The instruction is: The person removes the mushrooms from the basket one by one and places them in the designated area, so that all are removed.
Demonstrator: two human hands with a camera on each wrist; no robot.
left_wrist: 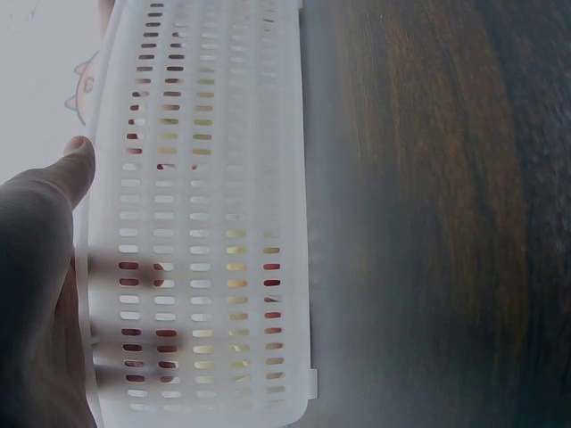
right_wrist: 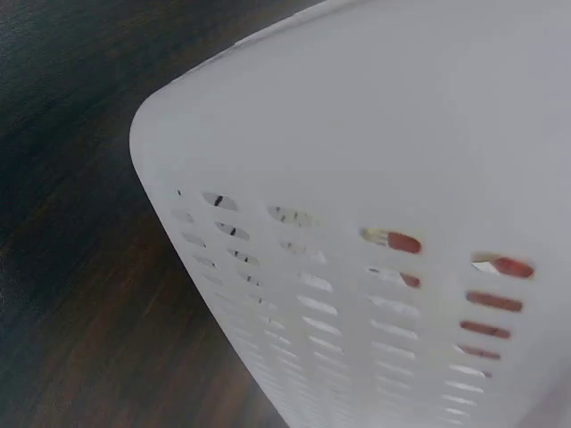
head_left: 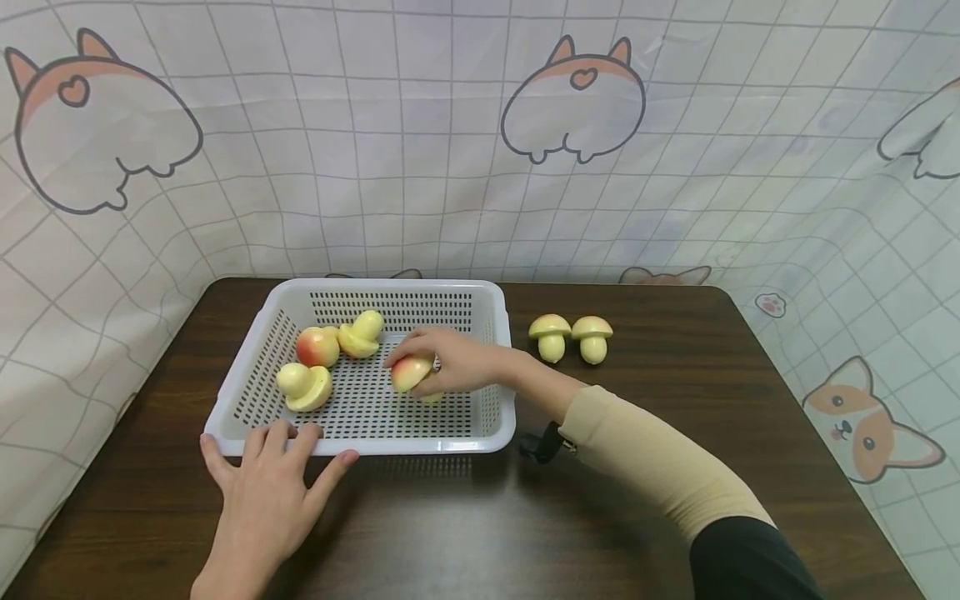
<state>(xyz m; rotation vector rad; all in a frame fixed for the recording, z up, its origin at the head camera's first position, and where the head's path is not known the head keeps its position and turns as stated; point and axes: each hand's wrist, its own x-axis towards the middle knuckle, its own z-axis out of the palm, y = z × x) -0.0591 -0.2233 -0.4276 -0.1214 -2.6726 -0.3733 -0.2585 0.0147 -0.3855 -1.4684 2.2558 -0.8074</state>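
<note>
In the head view, a white perforated plastic basket [head_left: 487, 433] stands on the table. My right hand [head_left: 457, 360] reaches over its right side and grips a toy mushroom [head_left: 408, 373] with a red-and-yellow cap; the fingers hide part of it. Fingers of my left hand [head_left: 266, 483] hook over the basket's front rim, while the thumb lies along it. Inside at the left lie a red-capped mushroom [head_left: 317, 346] and two tipped pale yellow mushrooms [head_left: 362, 335], [head_left: 303, 387]. The left wrist view shows finger shapes through the slotted basket wall [left_wrist: 214, 205]; the right wrist view shows the basket's end [right_wrist: 312, 152].
Right of the basket, two toy mushrooms [head_left: 551, 337], [head_left: 592, 339] stand upright side by side on the dark wooden table [head_left: 660, 375]. A black strap [head_left: 542, 446] is on the right wrist. Behind the table hangs a white checked cloth [head_left: 420, 167] with animal prints.
</note>
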